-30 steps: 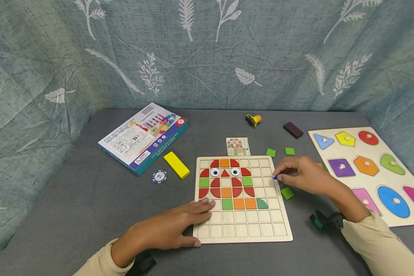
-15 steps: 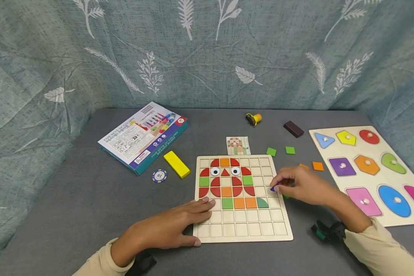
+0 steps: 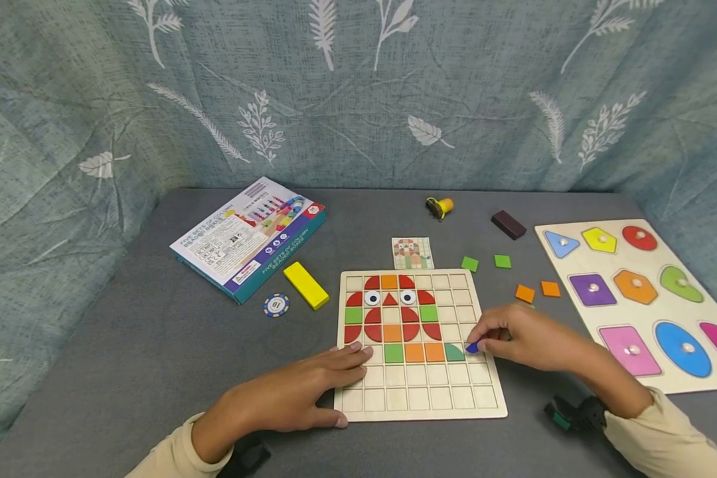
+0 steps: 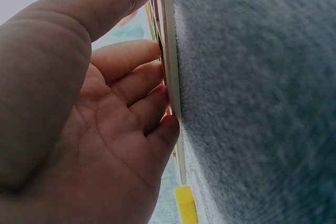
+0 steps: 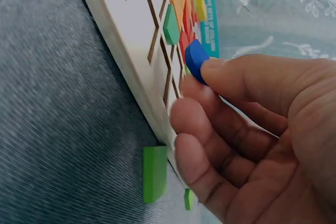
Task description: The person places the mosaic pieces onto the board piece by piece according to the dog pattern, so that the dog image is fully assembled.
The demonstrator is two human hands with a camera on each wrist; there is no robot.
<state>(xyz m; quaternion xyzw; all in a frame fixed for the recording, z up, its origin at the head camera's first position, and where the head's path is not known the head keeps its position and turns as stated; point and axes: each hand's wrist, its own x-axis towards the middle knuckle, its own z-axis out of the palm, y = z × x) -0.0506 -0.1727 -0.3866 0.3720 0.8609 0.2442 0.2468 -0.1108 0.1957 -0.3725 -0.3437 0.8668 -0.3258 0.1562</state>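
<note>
In the head view my right hand (image 3: 522,338) pinches a small blue tile (image 3: 473,347) between thumb and fingers. It is over the right part of a wooden grid board (image 3: 398,398), beside a dark green quarter-round tile (image 3: 454,352). The right wrist view shows a curved edge on the blue tile (image 5: 195,59), tilted and just off the board. Red, orange and green tiles and two eye tiles (image 3: 407,297) fill several cells of the grid. My left hand (image 3: 301,385) rests on the board's left edge, fingers extended over it, thumb at the near left corner.
A small pattern card (image 3: 412,253) lies behind the board. Loose green tiles (image 3: 502,261) and orange tiles (image 3: 525,293) lie right of it. A shape-knob board (image 3: 624,312) stands further right. Leftward are a yellow block (image 3: 307,285), a poker chip (image 3: 276,305) and a box (image 3: 247,239).
My right hand has brought the blue tile from the board's right edge toward me, over the row with the dark green tile. The left hand has stayed in place.
</note>
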